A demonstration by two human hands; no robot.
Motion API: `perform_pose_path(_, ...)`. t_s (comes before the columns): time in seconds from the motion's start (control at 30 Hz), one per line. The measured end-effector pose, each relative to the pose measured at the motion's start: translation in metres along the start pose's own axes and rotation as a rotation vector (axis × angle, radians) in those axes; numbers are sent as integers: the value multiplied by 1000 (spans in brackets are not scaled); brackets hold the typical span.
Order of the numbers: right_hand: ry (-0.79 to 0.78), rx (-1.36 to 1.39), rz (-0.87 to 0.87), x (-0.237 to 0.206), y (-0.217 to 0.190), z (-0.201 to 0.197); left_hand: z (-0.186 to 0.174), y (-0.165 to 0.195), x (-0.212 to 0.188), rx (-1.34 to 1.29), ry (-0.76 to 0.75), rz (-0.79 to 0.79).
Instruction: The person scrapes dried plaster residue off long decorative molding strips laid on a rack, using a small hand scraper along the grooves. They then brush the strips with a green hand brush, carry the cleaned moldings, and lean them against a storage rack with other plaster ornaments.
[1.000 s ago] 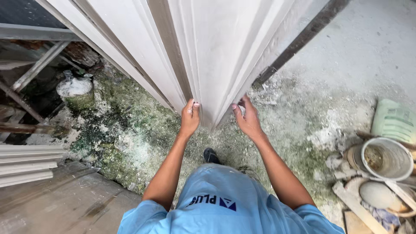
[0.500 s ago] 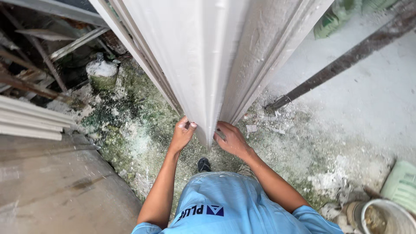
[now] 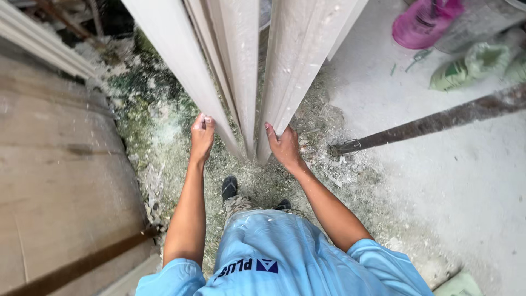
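A bundle of long white plaster mouldings stands upright in front of me, its lower ends near the rubble-strewn floor. My left hand grips the bottom of the left moulding. My right hand holds the lower end of the right moulding. Both arms reach down and forward. My dark shoes show just behind the bundle's foot.
A wide wooden board lies at the left, with more white mouldings stacked at the top left. A rusty metal rod lies at the right. A pink container and green sacks sit at the top right.
My view has swung to the right; the bucket at the right edge has left the frame. Both hands stay on the lower ends of the mouldings, now slightly further apart.
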State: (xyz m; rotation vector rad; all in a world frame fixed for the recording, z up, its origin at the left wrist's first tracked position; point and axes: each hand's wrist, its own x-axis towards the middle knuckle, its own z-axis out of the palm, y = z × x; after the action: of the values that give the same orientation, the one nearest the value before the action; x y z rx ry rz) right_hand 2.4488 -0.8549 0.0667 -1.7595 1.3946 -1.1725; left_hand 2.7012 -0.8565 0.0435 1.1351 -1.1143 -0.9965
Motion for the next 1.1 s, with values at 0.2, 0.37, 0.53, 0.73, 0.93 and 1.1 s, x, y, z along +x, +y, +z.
perform_pose_path(0.2, -89, 62, 42, 10, 6, -18, 21, 9, -5, 14, 92, 23)
perform_pose_path(0.37, 29, 33, -107, 20, 8, -34, 33, 22, -3, 1, 65, -12)
perform_pose_path(0.53, -19, -1, 33, 22, 5, -46, 39, 19, 1, 66, 39, -55)
perform_pose_path(0.73, -15, 9, -8, 26, 14, -47, 52, 4, 1, -20, 14, -79)
perform_pose_path(0.93, -25, 18, 9, 29, 6, -36, 80, -2, 2, 108, -70, -149)
perform_pose_path(1.1, -165, -33, 154, 24, -4, -28, 94, -8, 2, 234, -117, 31)
